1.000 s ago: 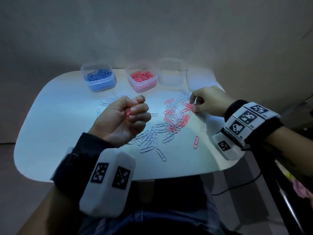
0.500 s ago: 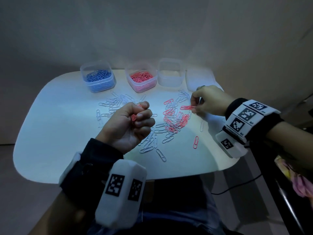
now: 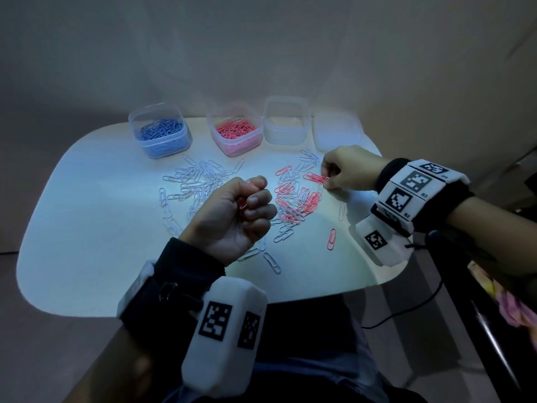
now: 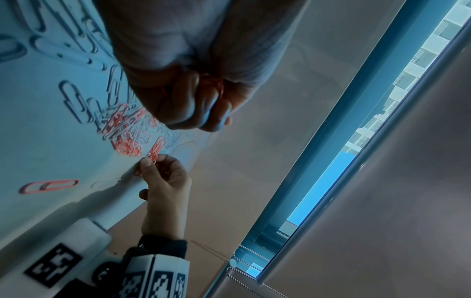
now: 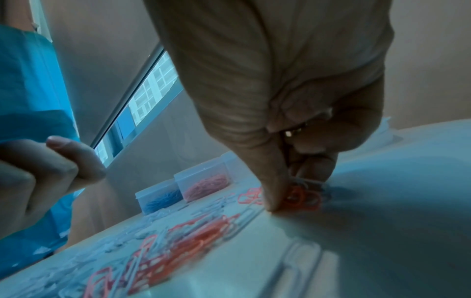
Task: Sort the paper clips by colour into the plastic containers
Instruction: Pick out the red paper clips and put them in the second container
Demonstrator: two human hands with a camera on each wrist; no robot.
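Red and white paper clips lie mixed in a heap at the middle of the white table; a patch of white clips lies to its left. My left hand hovers over the table as a fist gripping red clips. My right hand pinches red clips at the heap's far right edge, against the tabletop. At the back stand a container of blue clips, a container of red clips and a container with no clips visible.
A clear lid or low tub sits at the back right corner. A lone red clip and scattered white clips lie near the front edge. A black cable hangs off the table's right side.
My left fist has drifted right and nearer to me with its red clips. My right hand has stayed at the heap's far edge, working at red clips with its fingertips.
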